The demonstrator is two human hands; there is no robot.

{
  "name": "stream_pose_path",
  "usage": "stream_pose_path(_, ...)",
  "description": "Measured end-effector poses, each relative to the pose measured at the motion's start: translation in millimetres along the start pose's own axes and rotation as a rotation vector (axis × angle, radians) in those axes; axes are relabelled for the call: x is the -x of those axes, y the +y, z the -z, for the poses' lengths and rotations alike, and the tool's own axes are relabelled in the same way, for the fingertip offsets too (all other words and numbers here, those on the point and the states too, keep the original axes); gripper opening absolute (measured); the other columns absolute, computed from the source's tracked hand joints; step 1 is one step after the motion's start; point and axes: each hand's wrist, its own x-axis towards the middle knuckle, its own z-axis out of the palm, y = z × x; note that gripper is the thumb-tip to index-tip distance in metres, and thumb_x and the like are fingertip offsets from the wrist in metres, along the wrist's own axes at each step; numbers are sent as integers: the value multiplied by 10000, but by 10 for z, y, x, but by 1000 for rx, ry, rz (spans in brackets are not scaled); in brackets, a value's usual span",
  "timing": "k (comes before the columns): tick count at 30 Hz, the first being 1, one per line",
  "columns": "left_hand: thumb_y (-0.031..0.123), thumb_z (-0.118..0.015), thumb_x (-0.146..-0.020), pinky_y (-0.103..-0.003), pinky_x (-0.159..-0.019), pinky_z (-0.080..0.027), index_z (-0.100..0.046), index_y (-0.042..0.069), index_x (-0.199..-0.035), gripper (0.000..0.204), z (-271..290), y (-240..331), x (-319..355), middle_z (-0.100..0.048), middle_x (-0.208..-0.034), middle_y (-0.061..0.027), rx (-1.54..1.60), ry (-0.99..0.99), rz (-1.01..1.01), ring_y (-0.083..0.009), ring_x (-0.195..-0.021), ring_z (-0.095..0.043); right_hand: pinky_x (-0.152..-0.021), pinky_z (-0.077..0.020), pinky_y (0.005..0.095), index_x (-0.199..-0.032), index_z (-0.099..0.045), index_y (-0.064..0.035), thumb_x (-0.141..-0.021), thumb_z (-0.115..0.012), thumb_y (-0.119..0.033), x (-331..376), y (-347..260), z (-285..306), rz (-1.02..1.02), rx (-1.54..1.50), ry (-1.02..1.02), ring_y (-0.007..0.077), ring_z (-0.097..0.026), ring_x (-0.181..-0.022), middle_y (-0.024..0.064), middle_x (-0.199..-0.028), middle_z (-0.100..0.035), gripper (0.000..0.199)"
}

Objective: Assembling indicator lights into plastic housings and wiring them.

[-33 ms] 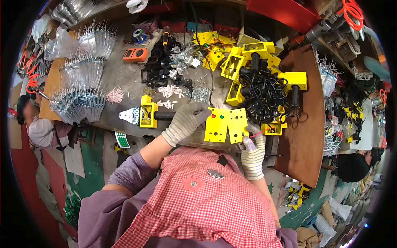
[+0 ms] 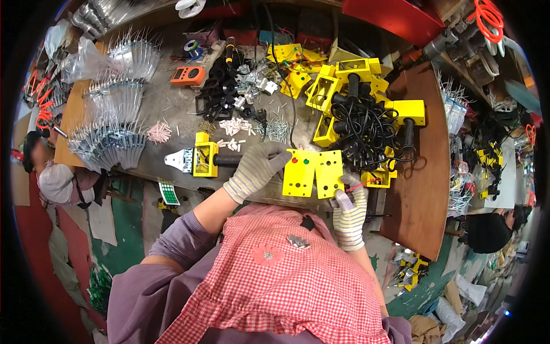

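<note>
My left hand (image 2: 258, 171), in a striped knit glove, pinches the upper left edge of a yellow plate (image 2: 298, 179) with a red and a green indicator light near its top and holes lower down. Beside it is a second yellow plate (image 2: 329, 173) with several holes and no lights. The gloved right hand (image 2: 350, 215) grips that one by its lower right edge, fingers closed. A thin red lead (image 2: 362, 183) shows by the right fingers. Left of my left hand lies a yellow box housing (image 2: 204, 159) with a black handle (image 2: 227, 161) and a pale circuit board (image 2: 180, 160).
Yellow housings with tangled black cables (image 2: 364, 126) are heaped at the right. Wired circuit boards (image 2: 109, 146) fan out at the left. Pink sleeves (image 2: 159, 132), metal pins (image 2: 278, 131), black parts (image 2: 220, 86) and an orange meter (image 2: 188, 75) lie across the bench. Another person (image 2: 57, 183) is at far left.
The two yellow plates have shifted very slightly to the left. Both hands keep their grip.
</note>
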Motion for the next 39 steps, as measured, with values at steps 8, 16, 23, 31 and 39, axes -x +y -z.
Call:
stream_pose_path(8, 196, -645, -893, -218, -643, -474, -654, -13, -1003, 236, 24, 90, 58, -657, -813, -18, 187, -34, 164, -54, -713, -581, -680, -514, 238, -1154, -553, -55, -792, -624, 24, 101, 33, -51, 83, -18, 13, 126, -585, -823, 58, -1012, -591, 377)
stream_pose_path(16, 204, -626, -899, -247, -637, -496, -644, -44, -1024, 279, -17, -64, -130, -670, -817, -61, 203, -108, 166, -95, -707, -616, -674, -432, 206, -1215, -542, -23, -792, -633, 4, 242, 18, -12, 143, 17, 77, 76, -520, -773, 34, -1018, -600, 434)
stream_pose_path(23, 178, -616, -893, -249, -685, -485, -640, -49, -1007, 255, -178, -66, -199, -671, -823, -62, 186, -223, 134, -79, -745, -586, -744, -465, 213, -1103, -636, -27, -817, -667, -41, 153, -365, 325, 152, 283, 172, 75, -553, -801, 2, -893, -611, 288)
stream_pose_path(31, 205, -610, -907, -230, -674, -482, -647, -28, -983, 248, -193, -8, -115, -647, -838, -45, 144, -282, 151, -80, -734, -589, -728, -451, 256, -950, -707, -39, -752, -729, -40, 59, -588, 404, 398, 479, -101, 111, -560, -777, 21, -789, -613, 200)
stream_pose_path(39, 174, -610, -891, -289, -740, -505, -668, -11, -954, 204, -30, 165, 37, -618, -895, -120, 134, -342, 281, -193, -863, -629, -644, -414, 315, -802, -703, -3, -662, -796, -245, 37, -623, 412, 466, 289, -465, 178, -491, -652, 33, -603, -521, 295)
